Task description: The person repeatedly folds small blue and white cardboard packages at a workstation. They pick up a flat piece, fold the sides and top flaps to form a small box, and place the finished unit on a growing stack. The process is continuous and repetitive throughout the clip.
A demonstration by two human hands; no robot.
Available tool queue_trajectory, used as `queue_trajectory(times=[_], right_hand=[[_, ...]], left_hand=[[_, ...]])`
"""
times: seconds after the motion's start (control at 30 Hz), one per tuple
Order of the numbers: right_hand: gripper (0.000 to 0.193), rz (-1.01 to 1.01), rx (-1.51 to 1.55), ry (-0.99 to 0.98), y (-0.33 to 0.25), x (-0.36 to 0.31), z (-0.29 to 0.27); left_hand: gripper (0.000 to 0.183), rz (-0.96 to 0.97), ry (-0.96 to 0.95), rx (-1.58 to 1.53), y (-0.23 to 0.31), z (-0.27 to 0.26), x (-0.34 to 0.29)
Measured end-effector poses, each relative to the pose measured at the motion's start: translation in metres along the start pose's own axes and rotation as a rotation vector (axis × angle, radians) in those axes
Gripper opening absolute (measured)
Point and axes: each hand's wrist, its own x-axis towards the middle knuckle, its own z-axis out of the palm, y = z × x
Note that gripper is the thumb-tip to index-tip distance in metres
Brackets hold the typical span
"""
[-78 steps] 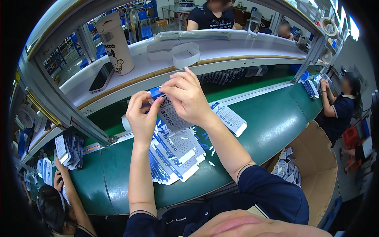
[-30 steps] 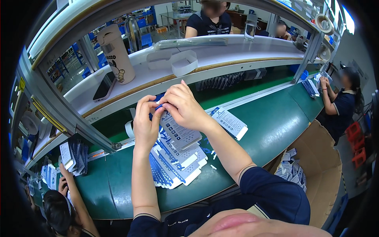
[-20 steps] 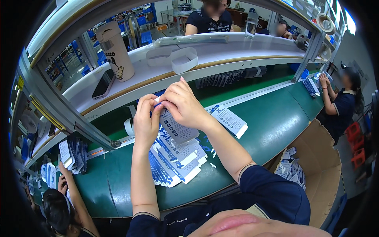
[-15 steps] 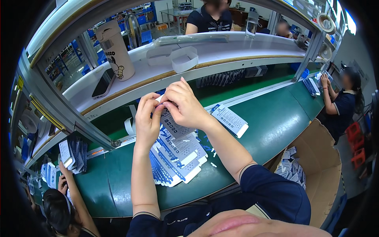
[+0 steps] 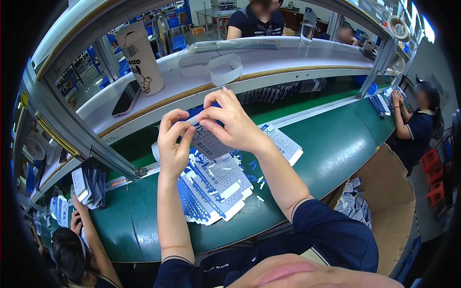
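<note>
A flat blue and grey-white printed carton (image 5: 212, 145) hangs raised over the green table. My left hand (image 5: 174, 141) pinches its far edge at the left corner, fingers closed on it. My right hand (image 5: 231, 124) grips the same edge a little farther right, thumb and fingers bent over it. Below them lies a fanned stack of similar flat cartons (image 5: 229, 169). Small blue and white cut-off scraps (image 5: 252, 165) are strewn over the stack and the table beside it. To the right of my right hand rests another flat carton pile (image 5: 285, 145).
Beyond the green table (image 5: 331, 149) runs a raised white shelf (image 5: 175, 91) bearing a tumbler (image 5: 142, 62), a phone (image 5: 127, 99) and white paper rings (image 5: 225, 71). At my right stands a cardboard box (image 5: 391, 192) containing folded cartons. Co-workers sit at both sides.
My hands have spread slightly apart along the carton's edge. The carton has lifted and tilted, showing more of its printed face and a blue strip at its far edge.
</note>
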Motion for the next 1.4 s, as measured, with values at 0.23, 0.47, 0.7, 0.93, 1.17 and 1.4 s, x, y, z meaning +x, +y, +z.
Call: queue_trajectory(times=[0.23,0.47,0.7,0.93,1.17,1.4], right_hand=[[0.011,-0.009,0.034,-0.018,0.008,-0.002,0.005],[0.010,0.031,0.210,-0.037,0.004,-0.001,0.008],[0.010,0.007,0.134,-0.191,0.009,-0.005,0.000],[0.012,0.081,0.440,-0.175,-0.004,-0.001,0.001],[0.012,0.113,0.453,-0.125,-0.002,-0.002,0.006],[0.011,0.169,0.721,-0.165,-0.004,-0.001,0.005]], left_hand=[[0.006,-0.038,-0.025,-0.010,0.000,0.005,-0.002],[0.010,-0.059,-0.049,-0.038,0.001,0.000,0.000],[0.021,-0.039,-0.133,-0.058,0.003,-0.004,0.001],[0.022,-0.045,-0.069,-0.166,-0.002,-0.012,0.001],[0.021,-0.102,-0.049,-0.238,0.008,-0.007,0.001],[0.018,-0.063,-0.080,-0.275,0.007,-0.011,0.001]])
